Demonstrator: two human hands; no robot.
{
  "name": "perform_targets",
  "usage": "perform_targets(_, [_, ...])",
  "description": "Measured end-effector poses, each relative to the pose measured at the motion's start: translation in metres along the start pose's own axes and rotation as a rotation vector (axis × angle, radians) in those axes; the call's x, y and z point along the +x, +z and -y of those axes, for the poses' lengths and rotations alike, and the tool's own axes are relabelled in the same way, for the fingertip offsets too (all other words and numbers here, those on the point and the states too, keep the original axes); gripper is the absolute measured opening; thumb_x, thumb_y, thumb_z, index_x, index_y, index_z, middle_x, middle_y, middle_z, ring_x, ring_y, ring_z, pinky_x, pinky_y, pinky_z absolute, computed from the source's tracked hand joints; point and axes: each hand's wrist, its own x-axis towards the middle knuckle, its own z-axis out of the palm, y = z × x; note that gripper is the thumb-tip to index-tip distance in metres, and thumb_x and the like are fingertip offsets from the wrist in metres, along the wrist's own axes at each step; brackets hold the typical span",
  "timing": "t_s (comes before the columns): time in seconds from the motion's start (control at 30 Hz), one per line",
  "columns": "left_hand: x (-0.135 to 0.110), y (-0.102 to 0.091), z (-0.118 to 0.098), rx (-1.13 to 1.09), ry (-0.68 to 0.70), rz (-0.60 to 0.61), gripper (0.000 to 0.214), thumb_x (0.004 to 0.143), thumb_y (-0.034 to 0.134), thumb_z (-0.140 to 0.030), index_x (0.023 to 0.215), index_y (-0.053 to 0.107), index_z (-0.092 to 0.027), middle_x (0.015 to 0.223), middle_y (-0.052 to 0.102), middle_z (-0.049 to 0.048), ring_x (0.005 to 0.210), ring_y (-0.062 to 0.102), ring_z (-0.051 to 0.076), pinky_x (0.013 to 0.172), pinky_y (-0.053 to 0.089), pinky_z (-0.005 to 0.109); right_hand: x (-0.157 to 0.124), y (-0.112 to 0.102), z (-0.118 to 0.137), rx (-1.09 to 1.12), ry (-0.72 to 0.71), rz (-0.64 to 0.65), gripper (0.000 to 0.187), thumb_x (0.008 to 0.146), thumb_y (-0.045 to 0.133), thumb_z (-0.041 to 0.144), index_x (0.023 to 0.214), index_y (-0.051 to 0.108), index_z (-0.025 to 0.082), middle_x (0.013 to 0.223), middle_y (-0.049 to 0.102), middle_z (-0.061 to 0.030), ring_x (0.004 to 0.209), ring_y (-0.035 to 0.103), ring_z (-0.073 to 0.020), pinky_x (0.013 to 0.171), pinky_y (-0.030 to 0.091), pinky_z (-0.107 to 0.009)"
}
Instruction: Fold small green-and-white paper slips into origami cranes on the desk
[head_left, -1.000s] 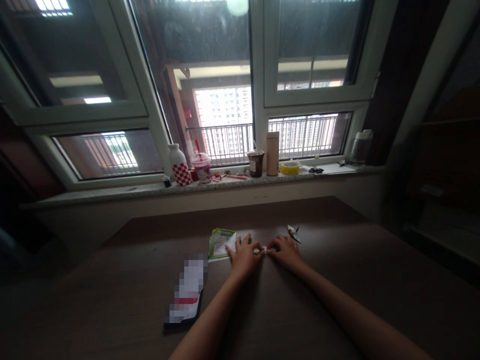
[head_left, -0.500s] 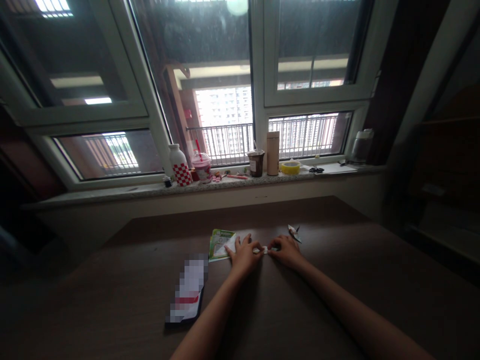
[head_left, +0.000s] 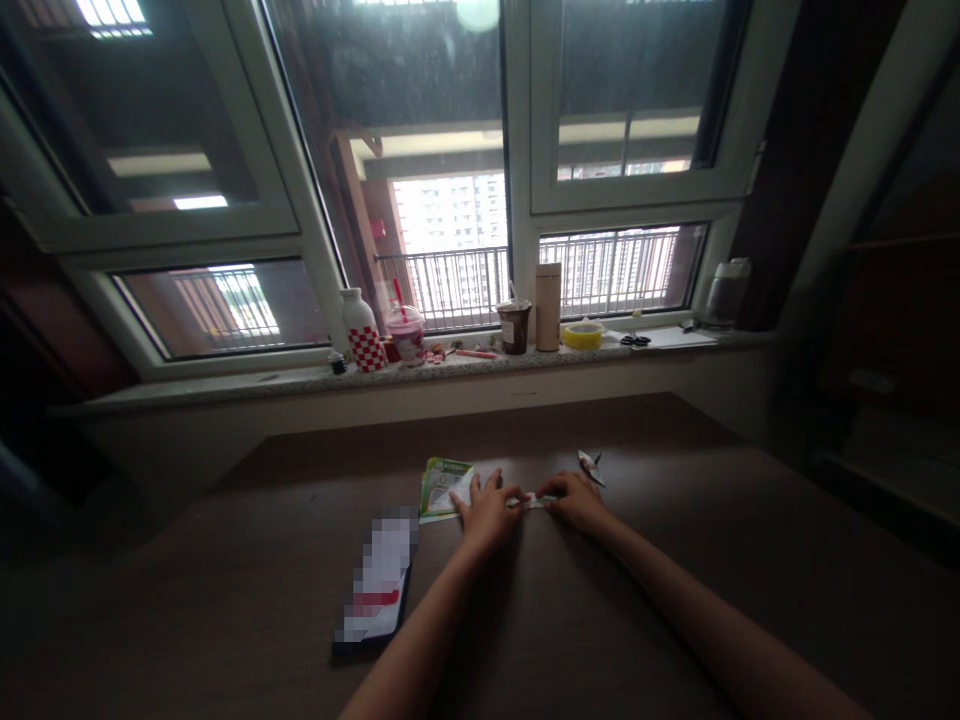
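Observation:
Both of my hands rest on a dark wooden table (head_left: 675, 600), close together. My left hand (head_left: 486, 512) and my right hand (head_left: 577, 500) pinch the two ends of a small pale strip of paper (head_left: 531, 499) that lies flat between them. The fingers of both hands are pressed down on it. Just left of my left hand lies a green and white paper packet (head_left: 441, 487). A small folded paper figure (head_left: 589, 465) sits beyond my right hand.
A phone (head_left: 375, 592) lies on the table at the left front. The window sill (head_left: 225, 382) behind carries a checked bottle (head_left: 361, 330), a pink drink cup (head_left: 406, 333), a brown cup (head_left: 514, 326), a tall flask (head_left: 548, 306), yellow tape (head_left: 583, 334) and scissors (head_left: 634, 340).
My right hand has shifted slightly to the right, and the paper strip between the hands looks a little longer. The view has barely moved.

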Motion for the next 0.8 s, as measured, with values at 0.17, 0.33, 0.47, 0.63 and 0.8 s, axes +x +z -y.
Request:
perform_targets(0.17, [-0.004,0.006,0.002,0.022,0.027,-0.05,0.024,0.09,0.053,-0.047,0.104,0.071,-0.042,0.157,0.037,-0.0024,0.149,0.014,0.039,0.107,0.001,0.079,-0.001,0.002,-0.003,-0.006,-0.026,-0.013,0.03,0.072,0.066,0.022,0.098,0.078,0.029,0.11,0.068,-0.0049,0.117,0.052,-0.0259,0.104,0.033,-0.036])
perform_targets(0.33, [-0.007,0.012,0.004,0.036,0.06,-0.104,0.025,0.092,0.05,-0.047,0.105,0.071,-0.043,0.156,0.039,-0.0047,0.149,0.015,0.036,0.109,-0.001,0.077,-0.005,0.004,-0.008,-0.03,-0.089,-0.053,0.03,0.076,0.063,0.025,0.102,0.077,0.031,0.109,0.067,-0.0049,0.115,0.052,-0.0267,0.103,0.034,-0.039])
perform_targets(0.47, [-0.009,0.014,0.004,0.031,0.072,-0.13,0.023,0.09,0.053,-0.049,0.102,0.071,-0.042,0.155,0.041,-0.0055,0.149,0.016,0.035,0.11,-0.001,0.076,-0.007,0.005,-0.01,-0.039,-0.136,-0.064,0.03,0.078,0.062,0.026,0.103,0.077,0.031,0.109,0.066,-0.0051,0.113,0.052,-0.0264,0.103,0.035,-0.039])
perform_targets(0.63, [-0.012,0.012,0.001,0.005,0.076,-0.153,0.022,0.088,0.057,-0.047,0.104,0.071,-0.043,0.152,0.044,-0.0045,0.149,0.017,0.033,0.111,0.0,0.075,-0.009,0.005,-0.01,-0.048,-0.155,-0.078,0.026,0.08,0.065,0.028,0.102,0.078,0.029,0.109,0.066,-0.0062,0.112,0.052,-0.0265,0.102,0.035,-0.038])
perform_targets(0.8, [-0.013,0.009,-0.001,-0.043,0.082,-0.153,0.026,0.088,0.059,-0.04,0.111,0.069,-0.045,0.152,0.044,-0.0037,0.148,0.019,0.033,0.111,0.005,0.075,-0.012,0.004,-0.007,-0.054,-0.189,-0.106,0.022,0.08,0.068,0.034,0.098,0.078,0.026,0.105,0.066,-0.0071,0.111,0.052,-0.0263,0.101,0.035,-0.037])
